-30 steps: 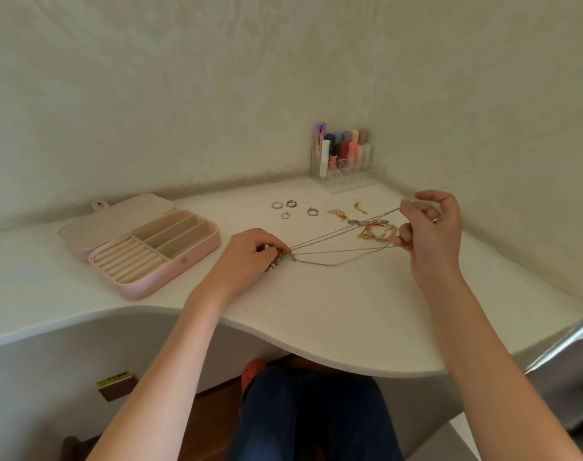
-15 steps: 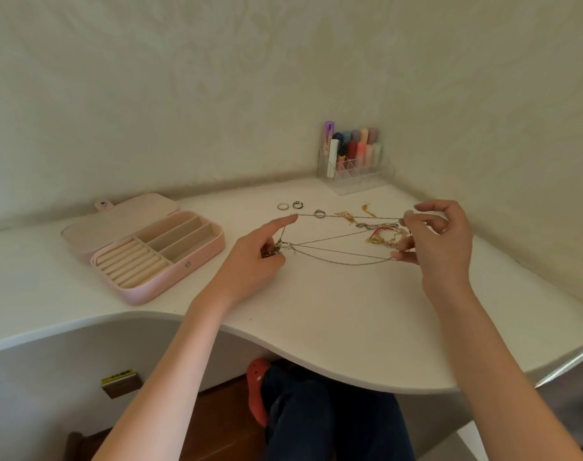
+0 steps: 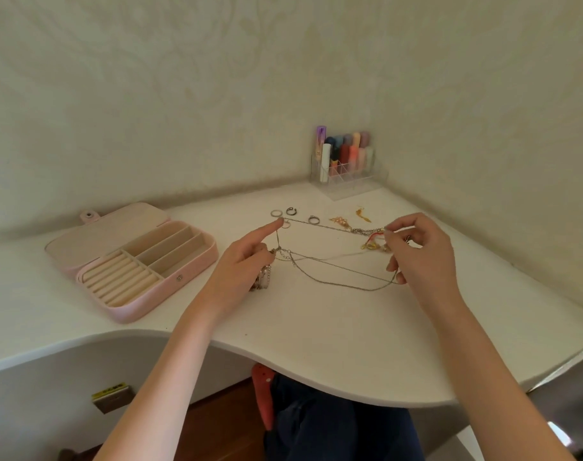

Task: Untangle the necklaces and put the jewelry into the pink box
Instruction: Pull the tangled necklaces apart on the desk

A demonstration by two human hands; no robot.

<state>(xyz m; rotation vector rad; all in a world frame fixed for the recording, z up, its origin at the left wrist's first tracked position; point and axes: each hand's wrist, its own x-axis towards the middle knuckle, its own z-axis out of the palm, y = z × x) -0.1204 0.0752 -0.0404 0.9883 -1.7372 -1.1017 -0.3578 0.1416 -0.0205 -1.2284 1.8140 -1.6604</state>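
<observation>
Pinching the tangled necklaces (image 3: 330, 274) between left hand (image 3: 247, 264) and right hand (image 3: 420, 257), untangling is underway; next, seemingly, tease one chain free.

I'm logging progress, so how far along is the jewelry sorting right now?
Done: only the pink box is open; its compartments look empty. In hand: the left hand and right hand stretch the tangled necklaces apart. Left: finish untangling, then box them, the rings and the earrings.
</observation>
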